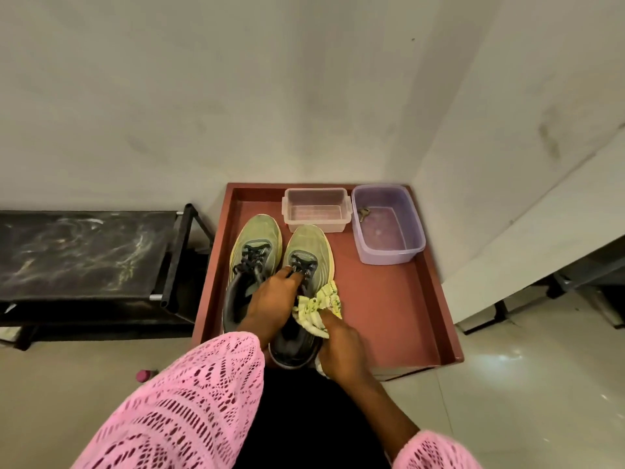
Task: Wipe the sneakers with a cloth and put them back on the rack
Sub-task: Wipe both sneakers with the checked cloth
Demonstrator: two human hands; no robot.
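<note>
No brand or writing is showing legibly. Two sneakers are standing on the tray (399,299) toward its left edge. The left hand (270,299) is gripping the right sneaker (309,252) at its laces; the right hand (338,346) is clutching the cloth (319,308) against its heel. The left sneaker (255,245) is sitting just beside.

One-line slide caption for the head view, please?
Left hand steadies the right sneaker on the red tray while right hand wipes with the cloth.
</note>
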